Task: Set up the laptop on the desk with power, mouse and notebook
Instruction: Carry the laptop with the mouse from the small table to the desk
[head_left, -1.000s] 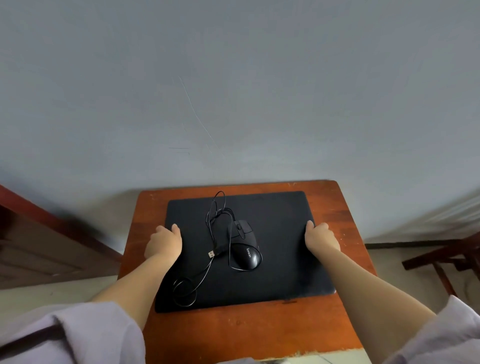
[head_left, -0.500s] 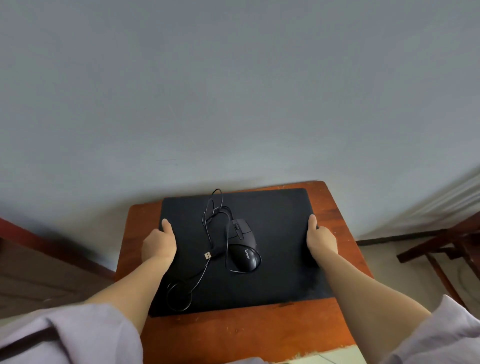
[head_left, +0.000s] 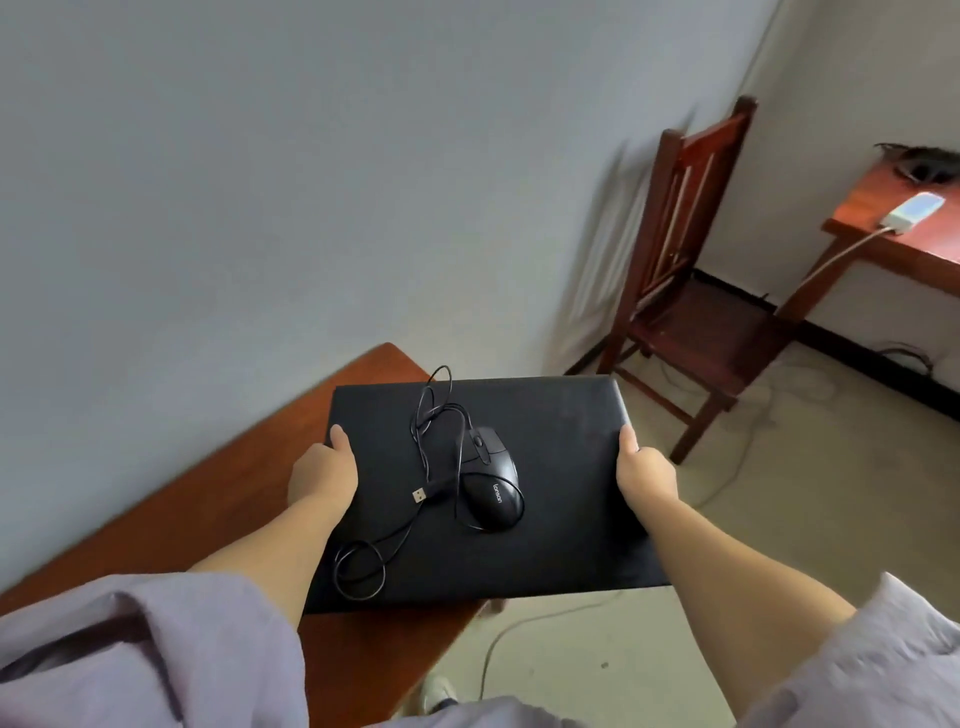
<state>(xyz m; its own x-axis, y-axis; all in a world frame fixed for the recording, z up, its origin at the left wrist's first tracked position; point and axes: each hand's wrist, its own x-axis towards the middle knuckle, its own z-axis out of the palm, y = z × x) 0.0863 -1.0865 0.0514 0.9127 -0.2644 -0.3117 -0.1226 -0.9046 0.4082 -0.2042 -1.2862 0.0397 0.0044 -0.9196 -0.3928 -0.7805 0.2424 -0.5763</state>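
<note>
The laptop has come up off the small tabletop and swung to the right; half a second ago it lay flat and centred there, and now its right half hangs out over the floor. Nearest the laptop's front edge, pale purple sleeves cover both upper arms. The left hand clamps the laptop's left edge, thumb on top of the closed lid, a tight grip. The right hand holds the laptop's right edge the same way, thumb on the lid. On the lid, left of centre, sits a black mouse, its cable looping toward the laptop's front-left corner and its USB plug lying loose just left of the mouse. Beyond the laptop's far-right corner stands a wooden chair against the wall. Farther right of the laptop, a second tabletop carries a white power strip.
</note>
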